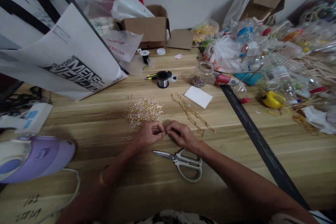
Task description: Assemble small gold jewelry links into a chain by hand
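Observation:
My left hand (151,133) and my right hand (182,134) meet fingertip to fingertip just above the table, both closed in a pinch. Between them shows a tiny silvery metal piece (165,134), too small to make out its kind. Directly behind my left hand lies a heap of small gold and silver jewellery pieces (144,110). Gold beaded chains (193,113) stretch across the wood behind my right hand. Scissors (183,163) with pale handles rest in front of my hands, blades pointing left. A small loose link (128,138) lies left of my left hand.
Spools of wire (162,79), a cutter knife (151,76), a jar of beads (202,74) and a white card (198,96) stand farther back. A large paper bag (73,52) and purple appliance (49,157) occupy the left. Plastic bottles (278,66) crowd the right, beyond a black strip (259,140).

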The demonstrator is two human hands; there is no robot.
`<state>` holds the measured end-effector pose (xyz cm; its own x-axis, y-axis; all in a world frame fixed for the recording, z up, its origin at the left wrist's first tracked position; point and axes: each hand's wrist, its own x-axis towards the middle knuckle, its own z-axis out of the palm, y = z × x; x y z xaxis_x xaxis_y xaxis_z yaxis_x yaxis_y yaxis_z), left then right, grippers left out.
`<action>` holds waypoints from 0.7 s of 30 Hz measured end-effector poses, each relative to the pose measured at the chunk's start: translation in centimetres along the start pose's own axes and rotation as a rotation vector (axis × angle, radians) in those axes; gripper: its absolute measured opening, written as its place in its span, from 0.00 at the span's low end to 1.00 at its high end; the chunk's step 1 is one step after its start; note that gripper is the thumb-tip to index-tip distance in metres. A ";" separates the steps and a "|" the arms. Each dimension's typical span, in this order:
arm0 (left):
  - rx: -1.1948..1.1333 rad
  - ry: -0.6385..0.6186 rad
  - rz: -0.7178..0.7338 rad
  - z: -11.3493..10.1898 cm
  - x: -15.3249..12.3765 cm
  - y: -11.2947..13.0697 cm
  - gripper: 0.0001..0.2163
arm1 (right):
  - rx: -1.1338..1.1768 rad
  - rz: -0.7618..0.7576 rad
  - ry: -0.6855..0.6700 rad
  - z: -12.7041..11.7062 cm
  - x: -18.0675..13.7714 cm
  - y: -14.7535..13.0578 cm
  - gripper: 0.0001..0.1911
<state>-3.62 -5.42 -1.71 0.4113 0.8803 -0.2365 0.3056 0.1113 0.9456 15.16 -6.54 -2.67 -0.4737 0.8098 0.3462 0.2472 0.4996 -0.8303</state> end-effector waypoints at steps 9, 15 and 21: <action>0.076 -0.014 0.033 0.1 0.0 -0.1 0.05 | -0.002 -0.066 0.027 0.0 0.0 0.0 0.07; 0.172 -0.028 0.035 0.0 -0.1 0.4 0.05 | -0.018 -0.058 0.034 0.0 0.0 0.0 0.07; 0.275 -0.015 0.078 -0.2 -0.2 0.6 0.07 | 0.004 -0.062 0.033 0.0 -0.1 -0.1 0.07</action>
<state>-3.67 -5.40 -1.11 0.4546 0.8742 -0.1704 0.4929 -0.0876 0.8657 15.20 -6.66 -2.66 -0.4596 0.7870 0.4114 0.2147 0.5480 -0.8084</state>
